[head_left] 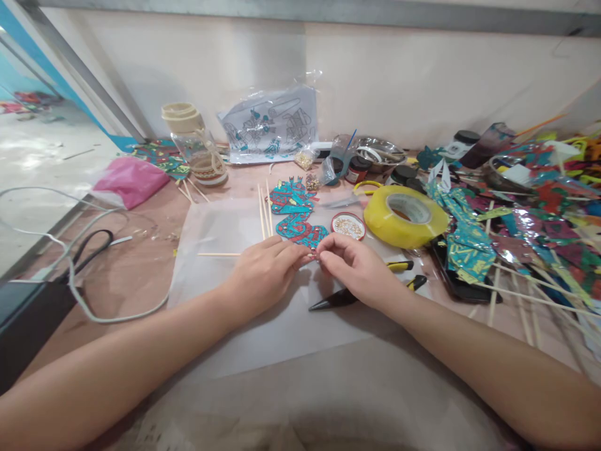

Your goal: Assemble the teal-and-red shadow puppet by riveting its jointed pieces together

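Note:
A teal and red painted cut-out figure (300,228) with small fasteners lies on a translucent white sheet (211,326). At its lower end my left hand (265,272) has its fingers pressed together, and my right hand (352,266) pinches right beside them. A small reddish bit shows between the fingertips, too small to name. One thin wooden stick (218,254) runs in under my left hand; whether it is held is hidden. More sticks (263,213) lie left of the figure. Black-and-yellow handled pliers (331,299) rest partly under my right hand. A round lid (348,225) holds tiny gold fasteners.
A yellow tape roll (406,216) stands behind my right hand, near a dark phone (462,275). Painted cut-outs on sticks (474,250) crowd the right side. A bottle (200,147), pink bag (129,180), drawing sheet (272,125), jars (359,168) and a cable (72,275) surround the area.

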`<state>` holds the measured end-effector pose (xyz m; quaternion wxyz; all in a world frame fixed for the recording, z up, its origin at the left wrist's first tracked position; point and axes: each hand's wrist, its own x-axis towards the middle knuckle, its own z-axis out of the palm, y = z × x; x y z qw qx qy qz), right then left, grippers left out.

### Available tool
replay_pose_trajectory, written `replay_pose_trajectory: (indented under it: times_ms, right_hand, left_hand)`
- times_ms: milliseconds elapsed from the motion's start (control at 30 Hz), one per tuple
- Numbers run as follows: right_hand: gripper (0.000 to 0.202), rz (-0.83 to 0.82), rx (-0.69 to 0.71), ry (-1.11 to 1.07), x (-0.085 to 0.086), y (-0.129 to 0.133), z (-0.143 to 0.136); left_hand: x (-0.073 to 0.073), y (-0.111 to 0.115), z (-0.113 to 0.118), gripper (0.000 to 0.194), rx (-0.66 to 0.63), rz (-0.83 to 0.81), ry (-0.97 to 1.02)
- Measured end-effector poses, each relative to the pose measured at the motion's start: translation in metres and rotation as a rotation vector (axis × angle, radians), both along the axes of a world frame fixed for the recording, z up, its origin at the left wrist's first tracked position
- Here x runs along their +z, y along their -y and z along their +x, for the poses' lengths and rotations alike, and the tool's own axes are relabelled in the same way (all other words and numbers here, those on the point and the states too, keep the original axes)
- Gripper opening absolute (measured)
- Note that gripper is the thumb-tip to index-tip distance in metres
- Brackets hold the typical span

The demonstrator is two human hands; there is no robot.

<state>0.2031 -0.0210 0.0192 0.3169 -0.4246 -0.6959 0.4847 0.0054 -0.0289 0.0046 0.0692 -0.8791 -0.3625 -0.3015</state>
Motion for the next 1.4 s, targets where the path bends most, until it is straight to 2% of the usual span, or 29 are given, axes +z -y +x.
replay_pose_trajectory:
  times_ms: [100,167,400,567,1000,1067,1200,1300,1400]
  right_hand:
    - [0.003,0.306,-0.051,0.112,0.001,0.003,0.001]
    - [0.003,0.418,-0.049,0.174,0.001,0.003,0.002]
    - [0.004,0.703,-0.013,0.251,-0.007,0.001,0.003]
    - [0.008,0.759,0.008,0.222,-0.009,0.002,0.003]
    - [0.007,0.71,0.022,0.248,-0.006,0.006,0.003]
    - [0.008,0.627,-0.007,0.237,-0.003,0.004,0.003]
    - [0.007,0.324,-0.121,0.13,-0.002,-0.003,0.004]
    - [0.007,0.123,-0.127,-0.02,-0.005,-0.01,0.005]
    - [0.007,0.022,-0.115,-0.114,-0.01,-0.015,0.005]
  left_hand:
    - [0.001,0.0,0.0,0.024,0.025,-0.081,0.027]
    - [0.001,0.0,-0.001,0.024,0.031,-0.106,0.021]
    - [0.002,0.0,0.0,0.026,-0.004,-0.15,0.02]
    - [0.002,0.002,0.002,0.021,-0.06,-0.137,0.062]
    - [-0.001,0.002,0.002,0.025,-0.018,-0.17,0.029]
    - [-0.001,0.002,0.002,0.025,-0.012,-0.175,0.035]
    - [-0.001,0.0,-0.001,0.018,-0.008,-0.184,0.033]
    - [0.0,0.0,-0.001,0.014,-0.051,-0.254,-0.07]
    - [0.001,0.002,0.001,0.017,-0.115,-0.318,-0.206]
